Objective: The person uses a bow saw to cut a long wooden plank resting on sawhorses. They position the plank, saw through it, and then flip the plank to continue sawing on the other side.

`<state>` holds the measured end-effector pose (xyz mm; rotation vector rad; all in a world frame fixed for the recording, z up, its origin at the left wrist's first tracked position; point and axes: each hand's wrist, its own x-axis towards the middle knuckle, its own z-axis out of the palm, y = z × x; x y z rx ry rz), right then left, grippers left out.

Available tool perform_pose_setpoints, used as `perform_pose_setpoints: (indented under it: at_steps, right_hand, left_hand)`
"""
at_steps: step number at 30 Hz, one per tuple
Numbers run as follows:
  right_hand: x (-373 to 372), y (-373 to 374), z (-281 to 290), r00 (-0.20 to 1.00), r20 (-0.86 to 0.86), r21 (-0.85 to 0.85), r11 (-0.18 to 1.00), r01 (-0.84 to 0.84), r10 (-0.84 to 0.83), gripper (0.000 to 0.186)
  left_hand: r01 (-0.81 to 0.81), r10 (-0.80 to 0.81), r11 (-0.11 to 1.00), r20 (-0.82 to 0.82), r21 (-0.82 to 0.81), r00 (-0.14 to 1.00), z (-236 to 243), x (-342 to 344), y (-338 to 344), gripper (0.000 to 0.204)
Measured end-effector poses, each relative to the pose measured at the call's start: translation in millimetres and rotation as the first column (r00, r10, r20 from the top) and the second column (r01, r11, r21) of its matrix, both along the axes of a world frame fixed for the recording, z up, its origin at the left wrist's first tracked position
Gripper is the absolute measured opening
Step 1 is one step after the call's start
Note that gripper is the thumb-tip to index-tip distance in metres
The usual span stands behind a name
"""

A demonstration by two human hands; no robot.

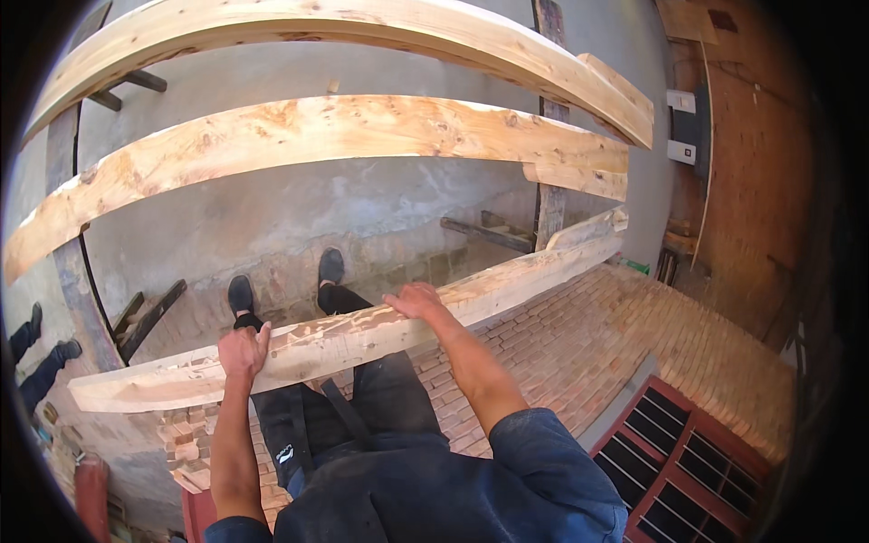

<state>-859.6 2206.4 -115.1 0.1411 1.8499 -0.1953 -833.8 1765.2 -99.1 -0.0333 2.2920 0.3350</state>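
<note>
A long pale timber beam with rough, flaked patches along its top lies across in front of me, its right end higher in the picture. My left hand grips it near its left end, thumb up on the top face. My right hand grips the same beam right of the middle, fingers over the far edge. A short offcut-like piece sits along its right end. Beyond it, a second beam and a third beam lie across dark wooden supports.
A co-worker's legs and shoes are at the far left. Below are concrete flooring, a brick wall, stacked wood pieces and a red barred window. Brown boarding stands at right, with short dark timbers at left.
</note>
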Motion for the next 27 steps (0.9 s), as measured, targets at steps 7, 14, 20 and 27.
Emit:
perform_pose_setpoints:
  at_steps: [7, 14, 20, 27]
  right_hand:
    - [15, 5, -5, 0.992, -0.123, -0.011, 1.000, 0.006, -0.007, 0.070]
    - [45, -26, 52, 0.535, -0.830, -0.180, 0.984, 0.014, -0.159, 0.022]
    - [239, -73, 178, 0.455, -0.864, 0.011, 0.895, 0.445, -0.215, 0.025]
    - [556, -272, 301, 0.249, -0.731, 0.334, -0.015, 0.943, -0.635, 0.031]
  left_hand:
    - [-0.012, 0.021, 0.997, 0.123, -0.073, 0.992, -3, -6, 5, 0.070]
    - [-0.044, 0.051, 0.998, 0.125, -0.054, 0.991, 0, -3, -7, 0.075]
    - [0.092, -0.094, 0.996, 0.159, 0.021, 0.983, -2, -13, -9, 0.078]
    - [0.231, -0.153, 0.911, -0.239, 0.341, 0.959, 25, -10, -58, 0.047]
